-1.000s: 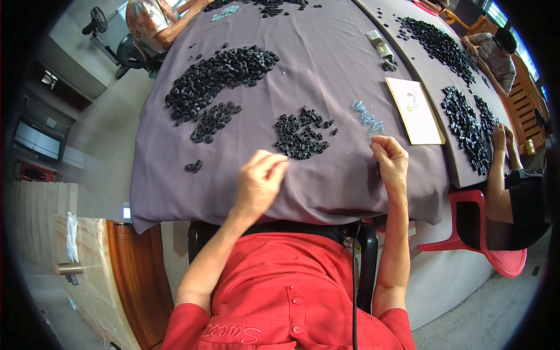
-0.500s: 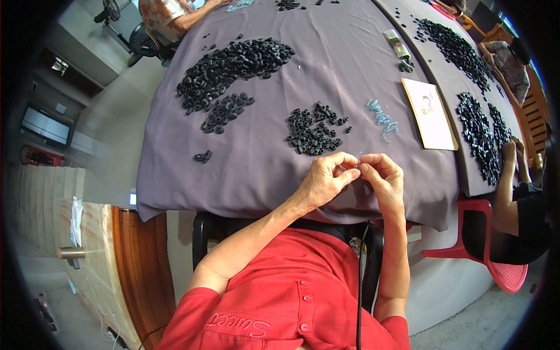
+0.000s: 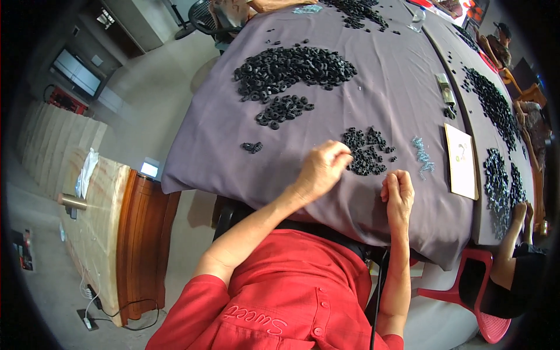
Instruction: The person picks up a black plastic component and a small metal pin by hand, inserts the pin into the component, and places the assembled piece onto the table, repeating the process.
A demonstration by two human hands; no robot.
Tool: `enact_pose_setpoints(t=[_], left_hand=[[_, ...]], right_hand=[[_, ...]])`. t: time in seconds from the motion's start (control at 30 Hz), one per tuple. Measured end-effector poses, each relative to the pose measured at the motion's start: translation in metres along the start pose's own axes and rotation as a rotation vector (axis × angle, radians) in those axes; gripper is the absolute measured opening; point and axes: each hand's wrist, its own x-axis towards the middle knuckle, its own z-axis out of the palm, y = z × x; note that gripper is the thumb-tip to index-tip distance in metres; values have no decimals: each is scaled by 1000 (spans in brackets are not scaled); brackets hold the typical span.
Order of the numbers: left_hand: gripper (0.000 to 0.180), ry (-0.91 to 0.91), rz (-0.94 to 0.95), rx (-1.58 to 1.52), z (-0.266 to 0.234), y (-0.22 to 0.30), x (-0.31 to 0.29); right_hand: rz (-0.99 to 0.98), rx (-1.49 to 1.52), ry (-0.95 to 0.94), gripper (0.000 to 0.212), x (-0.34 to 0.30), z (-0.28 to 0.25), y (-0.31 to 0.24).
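Right now, on my head view, I see the left hand (image 3: 322, 169) lying on the purple tablecloth (image 3: 373, 76) with its fingers curled, the fingertips touching the near edge of a small pile of black rings (image 3: 366, 151). I cannot tell whether it pinches a ring. The right hand (image 3: 398, 189) sits well apart from it, closed into a loose fist near the cloth's front edge; what it holds, if anything, is hidden inside the fingers.

Just right of the small pile lies a little cluster of pale metal parts (image 3: 422, 156), and beyond that a white card (image 3: 461, 160) lies flat on the cloth. Farther up the table I see a big heap of black rings (image 3: 291, 67) with a smaller patch (image 3: 283, 109) below it, and a few stray rings (image 3: 252, 147) toward the left edge. A long band of black rings (image 3: 496, 111) runs down the right side, with a small grey box (image 3: 444, 88) beside it.

Another person's arm (image 3: 516, 219) reaches onto the right corner, above a red plastic chair (image 3: 484, 291). A wooden cabinet (image 3: 137, 245) stands on the floor at left. Nothing lies between the hands and the small pile.
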Motion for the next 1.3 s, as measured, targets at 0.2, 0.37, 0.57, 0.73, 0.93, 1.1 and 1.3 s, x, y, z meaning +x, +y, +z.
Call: enact_pose_setpoints(t=[0.2, 0.37, 0.57, 0.73, 0.93, 1.1, 1.3], left_hand=[[11, 244, 75, 699, -95, -57, -3], [12, 162, 13, 635, -129, -89, -23], [10, 182, 23, 618, -134, -89, -18], [16, 163, -71, 718, -116, -85, 14], [24, 118, -172, 899, -99, -89, 29], [22, 122, -29, 816, -99, -93, 20], [20, 134, -59, 48, -60, -38, -4]], right_hand=[[-16, 95, -27, 13, 2, -7, 11], [-44, 18, -27, 11, 0, -5, 11], [-53, 4, -20, 10, 0, -6, 14], [-76, 17, -19, 8, -1, -3, 13], [-53, 11, -20, 6, -3, -2, 9], [-54, 0, -37, 5, -2, -2, 6], [-48, 16, 40, 3, -5, -3, 10]])
